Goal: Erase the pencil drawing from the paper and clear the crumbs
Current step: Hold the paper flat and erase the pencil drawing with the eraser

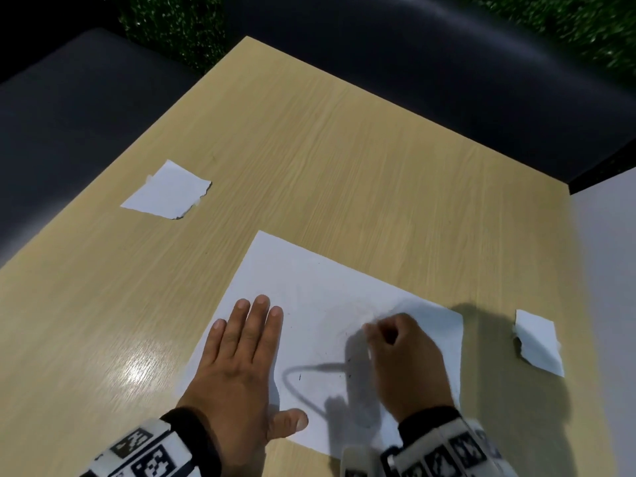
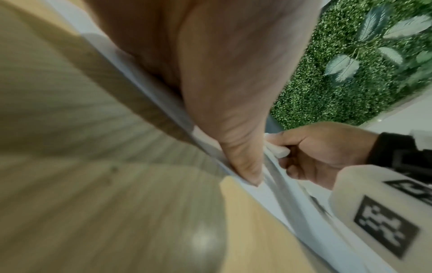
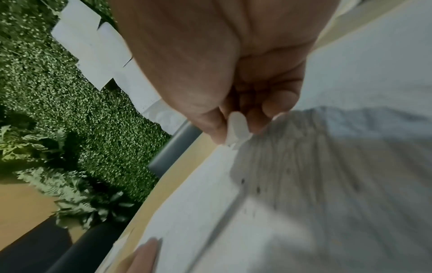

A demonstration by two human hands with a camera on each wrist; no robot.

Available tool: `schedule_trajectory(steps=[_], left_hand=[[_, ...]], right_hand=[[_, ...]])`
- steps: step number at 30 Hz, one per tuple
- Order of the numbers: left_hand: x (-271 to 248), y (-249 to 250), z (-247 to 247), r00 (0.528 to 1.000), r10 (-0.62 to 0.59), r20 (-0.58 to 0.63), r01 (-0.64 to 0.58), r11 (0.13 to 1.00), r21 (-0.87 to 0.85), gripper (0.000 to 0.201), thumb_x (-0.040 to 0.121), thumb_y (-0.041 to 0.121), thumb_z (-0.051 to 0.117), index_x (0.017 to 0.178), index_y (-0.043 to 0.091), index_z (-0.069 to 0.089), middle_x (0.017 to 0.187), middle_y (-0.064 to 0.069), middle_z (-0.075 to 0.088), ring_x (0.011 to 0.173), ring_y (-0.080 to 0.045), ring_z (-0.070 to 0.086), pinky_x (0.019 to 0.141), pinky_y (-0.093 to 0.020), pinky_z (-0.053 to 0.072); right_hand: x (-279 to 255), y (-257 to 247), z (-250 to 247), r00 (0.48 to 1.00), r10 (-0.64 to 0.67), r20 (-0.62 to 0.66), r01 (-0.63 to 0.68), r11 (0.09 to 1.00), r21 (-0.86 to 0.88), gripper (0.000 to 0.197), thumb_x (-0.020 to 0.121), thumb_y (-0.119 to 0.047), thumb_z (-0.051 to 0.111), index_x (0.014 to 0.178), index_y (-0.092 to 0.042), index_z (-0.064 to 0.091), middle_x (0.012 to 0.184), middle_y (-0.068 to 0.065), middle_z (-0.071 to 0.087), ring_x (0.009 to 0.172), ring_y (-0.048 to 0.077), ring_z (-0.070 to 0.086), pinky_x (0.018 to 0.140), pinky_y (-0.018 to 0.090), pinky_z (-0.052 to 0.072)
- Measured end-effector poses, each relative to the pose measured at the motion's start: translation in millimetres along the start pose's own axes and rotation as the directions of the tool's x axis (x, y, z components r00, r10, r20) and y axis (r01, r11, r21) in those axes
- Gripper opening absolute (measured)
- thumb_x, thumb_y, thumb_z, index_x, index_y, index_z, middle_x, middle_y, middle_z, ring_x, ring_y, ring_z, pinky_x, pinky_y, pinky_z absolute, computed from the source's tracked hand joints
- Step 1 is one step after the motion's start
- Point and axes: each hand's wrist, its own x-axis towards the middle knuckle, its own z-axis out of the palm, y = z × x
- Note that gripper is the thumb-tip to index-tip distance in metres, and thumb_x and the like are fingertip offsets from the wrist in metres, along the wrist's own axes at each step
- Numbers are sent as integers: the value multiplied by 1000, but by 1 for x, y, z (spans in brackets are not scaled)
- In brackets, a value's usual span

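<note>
A white sheet of paper (image 1: 309,290) lies on the wooden table (image 1: 327,149). A grey pencil line (image 1: 299,383) curves across its near part, with small dark crumbs (image 1: 348,368) beside it. My left hand (image 1: 241,352) lies flat on the sheet's left edge, fingers straight, thumb spread. My right hand (image 1: 406,359) is curled over the sheet's right half and pinches a white eraser (image 3: 237,127) (image 2: 277,150) whose tip touches the paper. Dark specks (image 3: 250,185) dot the paper in the right wrist view.
A torn white paper scrap (image 1: 168,191) lies at the table's left. Another scrap (image 1: 538,342) lies to the right of the sheet. Dark seating (image 1: 447,63) borders the table's far sides, with a green leafy wall (image 2: 350,64) behind.
</note>
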Motion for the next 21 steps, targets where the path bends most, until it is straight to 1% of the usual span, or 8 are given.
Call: schedule_trajectory(steps=[4, 6, 8, 10, 12, 15, 18, 21], left_hand=[[-24, 18, -12, 998, -16, -53, 17, 1000, 3, 105, 63, 81, 45, 128, 0, 55, 136, -19, 50, 123, -33, 47, 91, -48, 39], [-23, 22, -34, 997, 11, -75, -7, 999, 52, 82, 64, 71, 44, 102, 3, 71, 98, -17, 70, 82, -31, 68, 59, -41, 50], [-10, 20, -54, 990, 57, -128, -48, 996, 74, 59, 67, 60, 43, 85, 12, 72, 63, -4, 65, 50, -26, 61, 46, -34, 43], [9, 13, -63, 988, 107, -112, -98, 992, 83, 53, 72, 55, 42, 93, 14, 68, 71, 0, 63, 58, -24, 60, 52, -36, 46], [24, 2, -54, 983, 167, -71, -158, 980, 121, 67, 72, 60, 41, 114, 12, 60, 103, -8, 64, 90, -28, 61, 73, -41, 52], [28, -11, -27, 973, 227, 48, -232, 955, 186, 91, 76, 73, 34, 139, 8, 37, 143, -18, 41, 130, -31, 34, 103, -45, 32], [11, -8, -7, 976, 215, 46, -219, 967, 130, 92, 81, 72, 33, 143, 4, 32, 149, -18, 30, 137, -31, 25, 103, -48, 21], [3, -4, -1, 982, 190, -5, -189, 976, 105, 91, 85, 71, 32, 144, 2, 30, 152, -17, 26, 139, -32, 21, 105, -49, 20]], right_hand=[[-16, 12, 12, 988, -155, -2, 154, 986, -56, 15, 89, -31, 52, 78, -21, 54, 77, -8, 57, 70, 8, 50, 59, 13, 37], [-10, 15, 8, 974, -224, 19, 225, 970, -88, 8, 88, -24, 54, 81, -19, 56, 80, -6, 55, 74, 11, 50, 63, 14, 38], [-5, 17, 2, 961, -267, 70, 274, 953, -126, 8, 87, -20, 53, 90, -18, 60, 88, -3, 57, 85, 14, 53, 72, 20, 41], [-3, 17, -3, 946, -303, 118, 318, 937, -144, 14, 86, -17, 50, 95, -19, 61, 93, -3, 58, 91, 15, 53, 78, 24, 44], [-1, 17, -9, 939, -311, 144, 331, 932, -148, 17, 86, -17, 48, 96, -19, 61, 95, -2, 58, 93, 15, 53, 81, 25, 45], [3, 19, -8, 953, -286, 98, 300, 936, -182, 16, 87, -20, 47, 97, -18, 61, 92, -3, 57, 92, 16, 54, 79, 23, 43], [-1, 14, 3, 973, -232, -7, 229, 964, -138, 12, 87, -29, 51, 86, -18, 56, 81, -6, 52, 85, 16, 54, 70, 22, 33], [-18, -4, 25, 929, -365, 60, 368, 928, -63, 15, 90, -35, 47, 81, -23, 50, 74, -11, 44, 71, 9, 46, 62, 16, 27]])
